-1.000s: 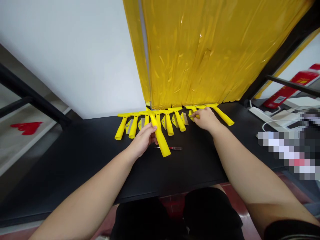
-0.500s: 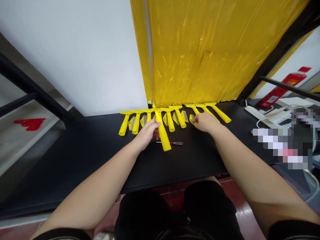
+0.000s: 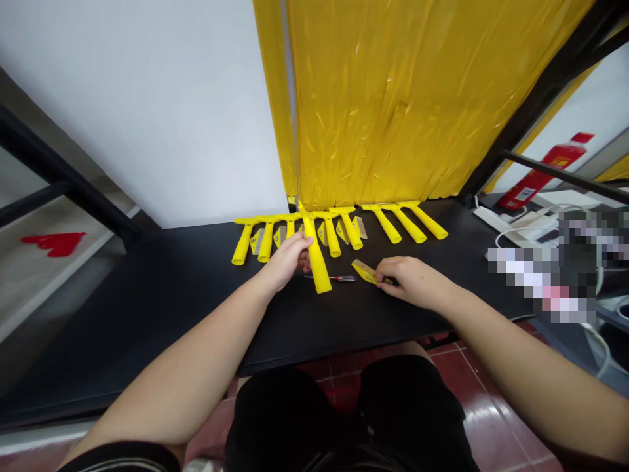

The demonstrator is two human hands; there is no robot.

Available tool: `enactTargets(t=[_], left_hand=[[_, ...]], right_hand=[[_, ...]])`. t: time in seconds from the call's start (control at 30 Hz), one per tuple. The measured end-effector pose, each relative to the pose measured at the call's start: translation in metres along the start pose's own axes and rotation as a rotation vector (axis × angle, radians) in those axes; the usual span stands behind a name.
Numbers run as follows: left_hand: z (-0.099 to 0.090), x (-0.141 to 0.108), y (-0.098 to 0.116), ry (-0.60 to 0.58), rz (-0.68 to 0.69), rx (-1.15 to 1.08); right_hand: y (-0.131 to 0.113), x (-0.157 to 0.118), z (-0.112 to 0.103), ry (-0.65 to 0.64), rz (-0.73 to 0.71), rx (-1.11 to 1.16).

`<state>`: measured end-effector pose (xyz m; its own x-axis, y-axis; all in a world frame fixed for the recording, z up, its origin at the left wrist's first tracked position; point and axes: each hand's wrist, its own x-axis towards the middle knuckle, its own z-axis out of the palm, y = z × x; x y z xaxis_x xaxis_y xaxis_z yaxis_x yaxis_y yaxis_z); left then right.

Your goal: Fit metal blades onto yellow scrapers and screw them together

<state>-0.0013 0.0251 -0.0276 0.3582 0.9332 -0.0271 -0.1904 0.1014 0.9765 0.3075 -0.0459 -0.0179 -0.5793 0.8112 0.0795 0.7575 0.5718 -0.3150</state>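
Nearest us, below the front edge of the black worktop (image 3: 177,308), are our dark-clothed knees (image 3: 272,419). Above that edge, our right grip (image 3: 405,278) is closed to a narrow pinch, thumb and fingers on the right end of a small yellow piece with a metal strip (image 3: 364,270). The rest of that piece juts out to the left of the fingertips, sloping up and away from us. Just left of it lies a screwdriver (image 3: 345,278), its shaft partly hidden by the yellow handle (image 3: 319,265) in our left grip (image 3: 289,259). That grip is curled around the handle's middle, thumb on top; the wide end points toward us and the thin end reaches the row beyond. We cannot tell whether that end touches the row. Farther off, more yellow handles (image 3: 265,244) lie side by side, with bladed yellow pieces (image 3: 343,231) between some of them. Three handles (image 3: 410,225) sit apart to the right. Behind everything rise a white panel (image 3: 162,111) and crinkled yellow sheeting (image 3: 373,98).
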Motion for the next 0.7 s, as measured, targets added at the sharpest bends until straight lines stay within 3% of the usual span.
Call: enactTargets(t=[0.27, 0.5, 0.63, 0.7], left_hand=[[-0.003, 0.000, 0.001, -0.006, 0.011, 0.012], [-0.003, -0.002, 0.001, 0.001, -0.012, 0.025], [-0.004, -0.004, 0.001, -0.008, -0.021, 0.024], [-0.003, -0.004, 0.001, -0.012, -0.028, 0.029]], right_hand=[[0.004, 0.055, -0.009, -0.104, -0.209, -0.025], [-0.009, 0.085, -0.043, -0.236, -0.098, 0.007], [-0.006, 0.091, -0.037, -0.275, -0.036, 0.129], [-0.002, 0.091, -0.026, -0.272, -0.071, 0.129]])
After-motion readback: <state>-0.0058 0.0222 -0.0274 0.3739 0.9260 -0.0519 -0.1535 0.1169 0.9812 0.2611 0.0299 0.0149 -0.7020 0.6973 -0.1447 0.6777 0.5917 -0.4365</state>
